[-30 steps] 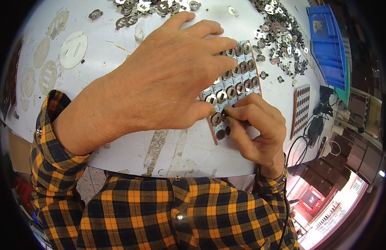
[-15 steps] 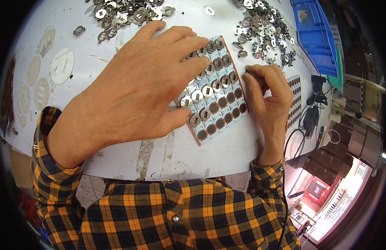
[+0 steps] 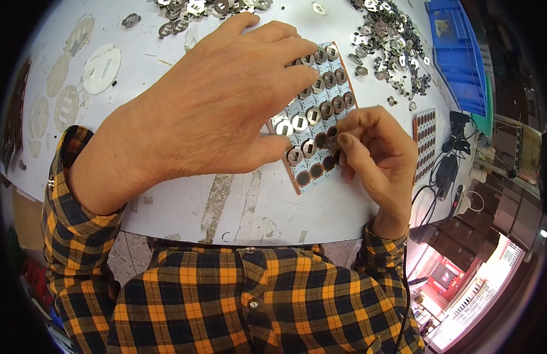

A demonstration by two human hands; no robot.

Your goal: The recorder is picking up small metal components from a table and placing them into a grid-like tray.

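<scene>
Since half a second ago the right hand [image 3: 376, 159] has drawn back toward the near edge of the tray [image 3: 317, 112], so its fingertips now work at the tray's nearest rows instead of beside its right edge, while the left hand [image 3: 217, 112] has stayed spread flat over the tray's left part. That left hand lies open, palm down, fingers fanned toward the far right, pressing the tray to the white table [image 3: 250, 200] and gripping nothing. The right hand is pinched together, thumb and forefinger closed on a small round metal disc [image 3: 333, 141] held just at a pocket in the near rows; whether the disc is already seated I cannot tell. The tray itself lies tilted on the table between the two hands, a brown-edged card of round pockets. As far as shows, most pockets in the far and middle rows carry shiny slotted discs, while a few at the near end look dark and bare, so the filling seems well advanced with the last near rows left; what lies under the left hand is hidden. A loose heap of discs [image 3: 391, 44] remains at the far right, a second tray [image 3: 425, 141] lies to the right, and a blue bin [image 3: 456, 53] stands beyond it.
</scene>
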